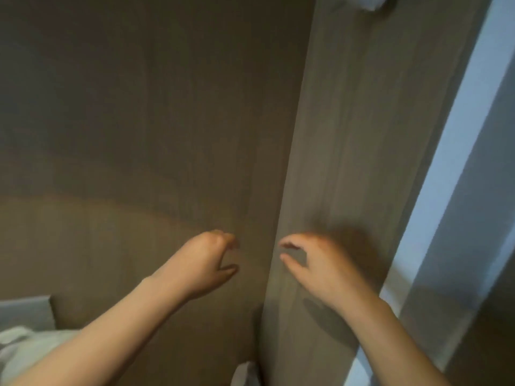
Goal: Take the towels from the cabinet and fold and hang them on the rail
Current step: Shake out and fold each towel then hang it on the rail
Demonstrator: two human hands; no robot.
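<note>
surroundings: dark brown wood panel (139, 121) on L, lighter grey-brown wood-grain panel (348, 135) on R, vertical seam btwn them. Cabinet doors or wall, can't tell.
R edge: pale blue-white strip (451, 162) runs alongside lighter panel.
top R: blurry white obj (367, 2), can't ID.
left hand (206, 263): forearm comes up from bottom L, hand in front of dark panel just L of seam. Fingers curled over, thumb sticks out below w/ a gap, pinching nothing.
right hand (315, 266): in front of lighter panel just R of seam, shadow on it. Index + thumb form a loose C, holding nothing. Contact w/ panel: can't tell.
hands: near each other, apart.
towel: white cloth (25, 346), crumpled, bottom L corner beside left forearm, below a grey block (25, 310). Prob. a towel, too blurred to confirm.
</note>
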